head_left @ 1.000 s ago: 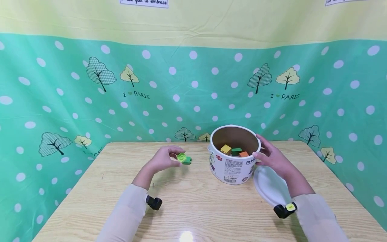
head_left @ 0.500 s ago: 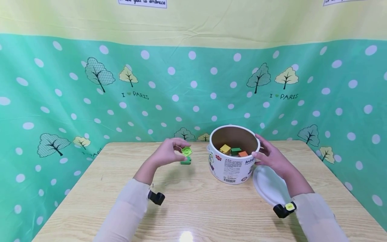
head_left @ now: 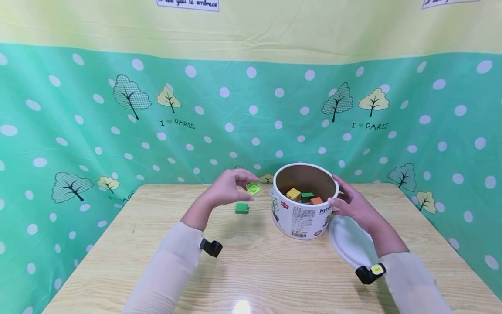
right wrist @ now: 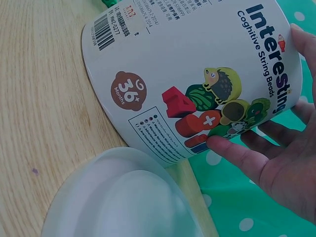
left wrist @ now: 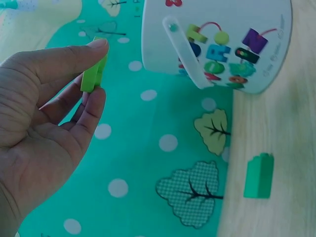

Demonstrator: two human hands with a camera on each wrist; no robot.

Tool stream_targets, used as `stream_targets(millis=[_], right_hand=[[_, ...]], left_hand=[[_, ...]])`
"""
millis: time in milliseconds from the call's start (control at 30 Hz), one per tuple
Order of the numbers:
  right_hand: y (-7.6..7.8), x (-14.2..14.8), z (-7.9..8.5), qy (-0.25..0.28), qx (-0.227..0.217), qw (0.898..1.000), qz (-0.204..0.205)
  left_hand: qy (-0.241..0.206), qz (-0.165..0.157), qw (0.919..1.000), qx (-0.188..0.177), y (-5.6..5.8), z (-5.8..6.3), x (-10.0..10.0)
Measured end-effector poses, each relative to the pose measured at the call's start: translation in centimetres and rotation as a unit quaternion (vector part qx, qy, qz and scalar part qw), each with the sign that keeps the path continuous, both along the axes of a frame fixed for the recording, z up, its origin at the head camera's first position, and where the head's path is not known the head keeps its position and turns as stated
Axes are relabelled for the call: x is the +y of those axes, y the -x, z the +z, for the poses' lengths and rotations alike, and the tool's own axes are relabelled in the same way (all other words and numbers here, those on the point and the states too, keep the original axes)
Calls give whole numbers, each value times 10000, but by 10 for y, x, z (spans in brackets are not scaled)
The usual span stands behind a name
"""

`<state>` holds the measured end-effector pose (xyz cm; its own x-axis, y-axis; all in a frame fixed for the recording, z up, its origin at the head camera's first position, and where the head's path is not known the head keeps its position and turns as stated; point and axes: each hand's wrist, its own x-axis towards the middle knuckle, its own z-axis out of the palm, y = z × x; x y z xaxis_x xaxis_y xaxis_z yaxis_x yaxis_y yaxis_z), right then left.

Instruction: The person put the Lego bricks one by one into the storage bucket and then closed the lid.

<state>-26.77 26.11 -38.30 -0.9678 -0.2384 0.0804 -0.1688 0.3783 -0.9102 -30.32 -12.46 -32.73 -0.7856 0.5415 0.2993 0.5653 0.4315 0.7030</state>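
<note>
My left hand (head_left: 227, 190) pinches a lime-green toy brick (head_left: 253, 188) between thumb and fingertips, held above the table left of the bucket. The left wrist view shows this brick (left wrist: 93, 75) edge-on. A darker green toy brick (head_left: 242, 208) lies on the table below that hand. The white printed bucket (head_left: 302, 220) stands upright, its top uncovered. At its right side my right hand (head_left: 351, 201) holds it near the rim, fingers spread round the curved wall. Inside are a yellow brick (head_left: 293, 194), a green brick (head_left: 307, 197) and an orange piece (head_left: 316, 200); the bucket's bottom is hidden.
A white round lid (head_left: 351, 242) lies on the wooden table (head_left: 266, 270), right of the bucket and partly under my right forearm. Behind the table hangs a green dotted curtain (head_left: 219, 148). The bucket's white handle (left wrist: 185, 52) hangs down its side.
My left hand has lifted the lime-green brick up and to the right, away from the darker green brick, which stays on the table. The right hand and bucket hold still.
</note>
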Motion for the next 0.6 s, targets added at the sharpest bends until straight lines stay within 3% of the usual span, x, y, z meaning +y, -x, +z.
stream_targets(millis=[600], right_hand=[[0,0,1,35,-16,10000,35]], left_hand=[[360,-354,9987,85,0,33,44]])
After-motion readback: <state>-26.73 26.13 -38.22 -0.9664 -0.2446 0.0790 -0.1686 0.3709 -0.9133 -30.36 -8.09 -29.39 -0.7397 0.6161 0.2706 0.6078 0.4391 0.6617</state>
